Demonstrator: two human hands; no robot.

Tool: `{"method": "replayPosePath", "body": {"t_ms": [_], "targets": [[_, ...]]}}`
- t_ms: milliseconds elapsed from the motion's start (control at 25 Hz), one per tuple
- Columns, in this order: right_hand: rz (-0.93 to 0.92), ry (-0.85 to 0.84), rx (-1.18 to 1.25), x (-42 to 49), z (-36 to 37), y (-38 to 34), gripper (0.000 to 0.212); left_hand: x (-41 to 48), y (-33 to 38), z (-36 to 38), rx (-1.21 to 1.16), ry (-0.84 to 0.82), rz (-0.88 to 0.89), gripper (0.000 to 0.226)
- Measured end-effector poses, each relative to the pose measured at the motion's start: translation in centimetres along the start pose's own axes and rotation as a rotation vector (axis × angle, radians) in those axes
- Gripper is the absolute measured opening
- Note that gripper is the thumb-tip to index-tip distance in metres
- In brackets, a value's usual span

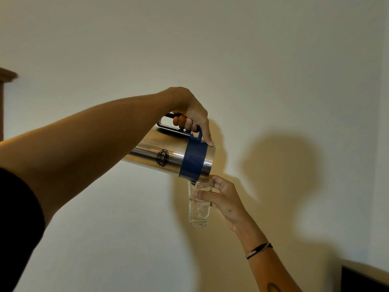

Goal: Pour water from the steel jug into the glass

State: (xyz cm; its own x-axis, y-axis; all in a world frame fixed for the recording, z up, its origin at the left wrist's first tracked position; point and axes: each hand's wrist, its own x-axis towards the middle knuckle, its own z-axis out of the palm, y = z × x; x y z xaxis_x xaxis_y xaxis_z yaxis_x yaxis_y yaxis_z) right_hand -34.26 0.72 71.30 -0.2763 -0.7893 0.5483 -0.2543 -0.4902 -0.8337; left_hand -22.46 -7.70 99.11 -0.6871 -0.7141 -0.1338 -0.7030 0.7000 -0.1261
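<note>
- A dark sleeve (19, 224) covers the upper part of the left arm at the left edge, with the bare forearm reaching up and to the right.
- The left hand (192, 114) is clenched around the blue handle (197, 133) of the steel jug (166, 154), thumb pressed on the jug's rim.
- The steel jug is tipped well over, base to the left and mouth to the right and down, a blue band (193, 161) round its neck (a dark round logo sits mid-body).
- The jug's blue spout touches or sits just over the rim of the glass (199, 204).
- The glass is upright, in the air, partly filled with water.
- The right hand (223, 199) grasps the glass from the right, fingers wrapped around its upper half.
- A thin cord bracelet (259, 250) circles the right wrist.
- Behind it all is a pale wall (273, 60) with shadows.
</note>
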Motion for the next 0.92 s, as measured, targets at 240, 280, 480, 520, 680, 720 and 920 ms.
{"method": "replayPosePath", "body": {"t_ms": [240, 280, 480, 520, 680, 720, 920], "targets": [[0.009, -0.003, 0.019, 0.1, -0.2, 0.0, 0.057, -0.4, 0.8, -0.3, 0.028, 0.011, -0.009, 0.069], [0.011, -0.005, 0.023, 0.1, -0.2, 0.0, 0.057, -0.4, 0.8, -0.3, 0.032, 0.015, -0.012, 0.069], [0.012, 0.007, 0.024, 0.0, 0.0, -0.3, 0.049, -0.9, 1.5, -0.3, 0.06, 0.03, -0.029, 0.072], [0.014, 0.009, 0.027, 0.0, 0.0, -0.4, 0.044, -1.0, 1.6, -0.3, 0.061, 0.032, -0.032, 0.072], [0.016, -0.001, 0.032, -0.1, -0.1, -0.6, 0.044, -1.4, 1.8, -0.5, 0.062, 0.038, -0.04, 0.072], [0.016, -0.001, 0.033, -0.1, 0.0, -0.6, 0.042, -1.5, 1.9, -0.5, 0.065, 0.038, -0.042, 0.071], [0.01, -0.012, 0.039, 0.0, 0.2, -0.4, 0.035, -1.9, 2.2, -0.3, 0.077, 0.036, -0.053, 0.071]]}}
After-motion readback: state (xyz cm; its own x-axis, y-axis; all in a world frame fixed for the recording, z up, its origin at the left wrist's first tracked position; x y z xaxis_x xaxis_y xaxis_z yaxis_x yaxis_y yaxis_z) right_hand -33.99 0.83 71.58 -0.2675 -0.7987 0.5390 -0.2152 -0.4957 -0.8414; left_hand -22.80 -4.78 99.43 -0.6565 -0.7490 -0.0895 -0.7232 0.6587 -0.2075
